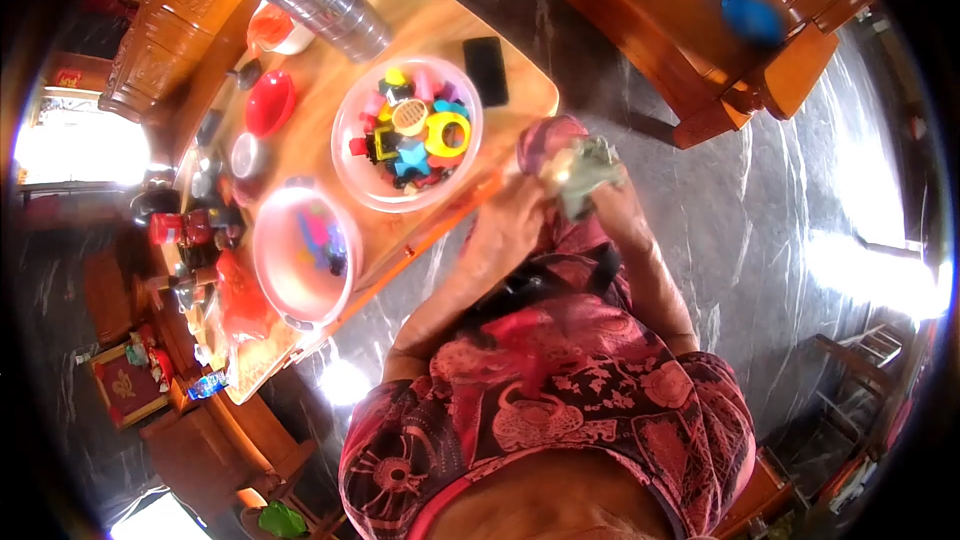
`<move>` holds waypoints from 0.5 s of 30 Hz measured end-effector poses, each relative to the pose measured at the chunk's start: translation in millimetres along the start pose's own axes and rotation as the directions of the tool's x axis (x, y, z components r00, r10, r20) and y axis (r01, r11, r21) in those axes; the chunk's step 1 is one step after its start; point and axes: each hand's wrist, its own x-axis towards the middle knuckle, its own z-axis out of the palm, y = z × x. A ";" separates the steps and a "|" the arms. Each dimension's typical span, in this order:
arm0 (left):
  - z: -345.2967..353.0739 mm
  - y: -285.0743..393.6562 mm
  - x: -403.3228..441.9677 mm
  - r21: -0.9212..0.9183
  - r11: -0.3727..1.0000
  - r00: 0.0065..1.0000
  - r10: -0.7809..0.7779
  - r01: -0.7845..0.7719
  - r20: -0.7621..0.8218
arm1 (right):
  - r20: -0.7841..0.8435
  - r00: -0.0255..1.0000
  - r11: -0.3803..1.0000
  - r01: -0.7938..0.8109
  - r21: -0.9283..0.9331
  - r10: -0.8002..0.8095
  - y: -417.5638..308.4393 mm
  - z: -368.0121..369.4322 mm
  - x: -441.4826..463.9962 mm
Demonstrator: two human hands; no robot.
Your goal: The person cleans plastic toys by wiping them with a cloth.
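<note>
My left hand [515, 212] and my right hand [612, 202] are close together above my lap, beyond the table's edge. A crumpled grey-green cloth [586, 178] is between them, blurred; my right hand is closed on it. The left fingers are bent at its near side, and what they pinch is too blurred to tell. On the table [440, 10], left of my hands, a pink-rimmed clear tub [345, 155] holds several colourful toy pieces. Nearer stands another pinkish tub [285, 285] with a few blue and pink pieces inside.
A black phone [486, 71] lies near the table corner. Farther back are a large metal flask [325, 2], a red bowl [270, 103], jars and a red plastic bag [242, 300]. A wooden bench [640, 30] holding a blue item [752, 18] stands at the upper right.
</note>
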 end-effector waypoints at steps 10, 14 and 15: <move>-1.4 2.1 -3.6 -0.063 0.992 0.994 -0.107 0.109 0.033 | -0.276 0.958 0.964 -0.009 0.264 0.084 12.4 15.7 3.4; 1.2 2.7 -2.3 -0.046 0.998 0.999 0.032 -0.032 -0.008 | -0.269 0.949 0.916 -0.047 0.397 0.165 16.3 9.4 6.8; 2.4 4.0 -2.5 -0.048 0.998 0.999 0.034 -0.034 -0.006 | -0.259 0.953 0.904 -0.032 0.427 0.156 24.7 4.3 8.0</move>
